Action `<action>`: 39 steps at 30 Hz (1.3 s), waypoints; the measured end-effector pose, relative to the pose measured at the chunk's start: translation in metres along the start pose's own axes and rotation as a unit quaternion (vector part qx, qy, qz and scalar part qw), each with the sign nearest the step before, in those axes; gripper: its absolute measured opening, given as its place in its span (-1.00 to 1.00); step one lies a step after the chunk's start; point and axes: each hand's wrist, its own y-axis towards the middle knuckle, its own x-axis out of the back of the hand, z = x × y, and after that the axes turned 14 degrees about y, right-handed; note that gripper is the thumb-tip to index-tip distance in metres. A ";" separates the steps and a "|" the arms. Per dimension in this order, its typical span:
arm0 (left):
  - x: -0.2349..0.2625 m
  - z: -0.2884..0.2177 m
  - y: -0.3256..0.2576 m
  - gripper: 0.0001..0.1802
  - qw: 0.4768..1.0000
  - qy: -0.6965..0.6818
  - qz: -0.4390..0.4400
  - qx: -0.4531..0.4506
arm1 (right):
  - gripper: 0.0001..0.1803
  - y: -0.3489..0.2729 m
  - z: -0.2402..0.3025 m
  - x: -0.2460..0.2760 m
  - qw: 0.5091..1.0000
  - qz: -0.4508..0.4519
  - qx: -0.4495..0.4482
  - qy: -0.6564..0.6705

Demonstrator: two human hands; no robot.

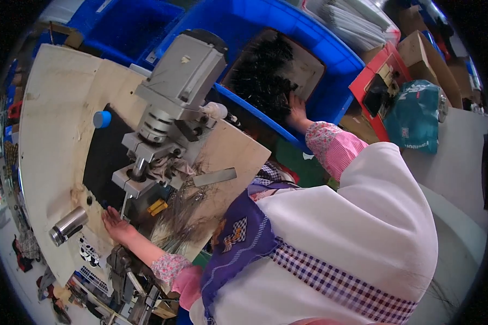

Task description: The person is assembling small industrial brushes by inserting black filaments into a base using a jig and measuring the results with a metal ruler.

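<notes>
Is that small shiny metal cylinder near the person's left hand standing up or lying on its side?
Lying on its side. The metal cylinder rests lengthwise on the wooden bench, one round end showing, just beside the left hand.

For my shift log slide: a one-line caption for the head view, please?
Left hand flat on the wooden bench beside the grey machine; right hand reaching into dark bristles in the blue plastic crate.

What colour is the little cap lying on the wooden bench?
Blue cap, clearest in the head view.

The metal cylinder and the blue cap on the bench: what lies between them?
In the head view, bare pale board and the black mat's edge lie between the metal cylinder and the blue cap.
</notes>
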 end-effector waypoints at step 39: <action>-0.004 -0.013 0.008 -0.68 0.766 0.516 0.277 -0.265 | -0.59 -0.008 0.758 0.085 0.662 0.130 0.729 -0.114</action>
